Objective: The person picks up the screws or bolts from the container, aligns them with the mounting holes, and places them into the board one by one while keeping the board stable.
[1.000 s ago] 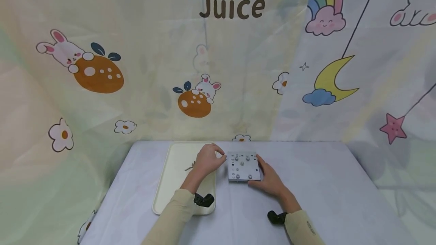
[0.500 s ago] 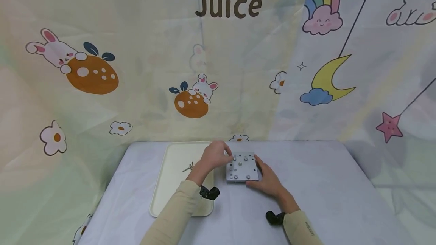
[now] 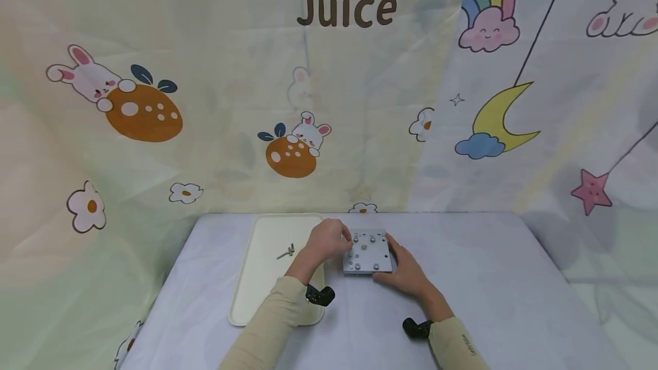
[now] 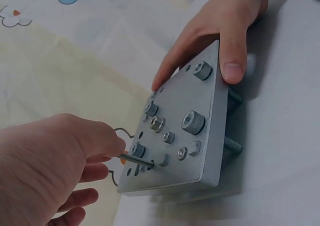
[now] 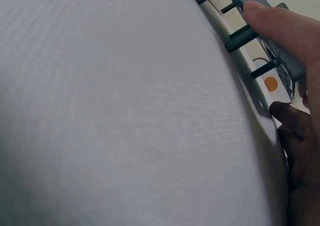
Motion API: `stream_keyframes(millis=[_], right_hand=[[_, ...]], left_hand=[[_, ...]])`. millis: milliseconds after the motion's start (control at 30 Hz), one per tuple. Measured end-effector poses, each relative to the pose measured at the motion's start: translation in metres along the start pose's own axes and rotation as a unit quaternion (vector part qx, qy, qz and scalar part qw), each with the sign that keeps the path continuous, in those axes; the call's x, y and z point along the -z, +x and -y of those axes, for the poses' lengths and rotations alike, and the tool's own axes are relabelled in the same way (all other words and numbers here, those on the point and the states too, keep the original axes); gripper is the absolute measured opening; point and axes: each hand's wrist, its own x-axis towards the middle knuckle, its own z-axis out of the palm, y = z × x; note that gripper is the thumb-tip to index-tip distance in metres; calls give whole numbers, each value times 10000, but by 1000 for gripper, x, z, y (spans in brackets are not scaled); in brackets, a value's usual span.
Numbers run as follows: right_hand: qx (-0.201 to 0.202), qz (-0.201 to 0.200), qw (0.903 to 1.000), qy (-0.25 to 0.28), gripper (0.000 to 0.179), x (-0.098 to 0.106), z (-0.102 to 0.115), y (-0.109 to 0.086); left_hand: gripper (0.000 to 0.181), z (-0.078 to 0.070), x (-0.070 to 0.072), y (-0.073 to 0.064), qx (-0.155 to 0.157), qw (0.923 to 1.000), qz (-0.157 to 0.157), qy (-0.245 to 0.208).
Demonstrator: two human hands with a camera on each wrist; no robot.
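Note:
A square grey metal plate [image 3: 377, 253] studded with bolt heads lies on the table, its threaded bolt shanks [image 5: 242, 38] sticking out underneath. My left hand [image 3: 329, 240] is over the plate's left side. Between thumb and forefinger it pinches a thin metal screw [image 4: 137, 160], tilted, its tip right at a small hole among the hex heads. My right hand [image 3: 408, 270] grips the plate's right side, the thumb along the near edge and the fingers at the far side. In the right wrist view, the thumb [image 5: 280, 23] lies against the plate's edge above the shanks.
A cream tray [image 3: 257, 296] stands left of the plate, under my left forearm. A few loose screws [image 3: 285, 252] lie on it. White cloth [image 3: 488, 278] covers the table, and a printed curtain [image 3: 231, 73] hangs behind its back edge.
My left hand has moved right, from beside the plate to over its left part, bringing the screw to the plate. The right hand keeps its hold on the plate.

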Motion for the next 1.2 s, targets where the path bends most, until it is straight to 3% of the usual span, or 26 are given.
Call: stream_keyframes(millis=[200,467,767,967,1200], right_hand=[[-2,8,10000,-7,119,2,0,-2],[-18,58,10000,11,120,0,-2,-5],[210,-104,9997,8,119,1,-2,1],[111,-23,9999,-13,121,1,-1,3],[34,6,10000,31,122,2,0,3]], left_hand=[[8,-1,-4,0,-19,9998,-118,154],[10,3,-16,1,89,9998,170,81],[10,8,-14,2,-75,9999,-74,69],[17,28,-13,-7,-116,9989,-455,71],[13,72,-8,-32,-18,9944,-1050,123]])
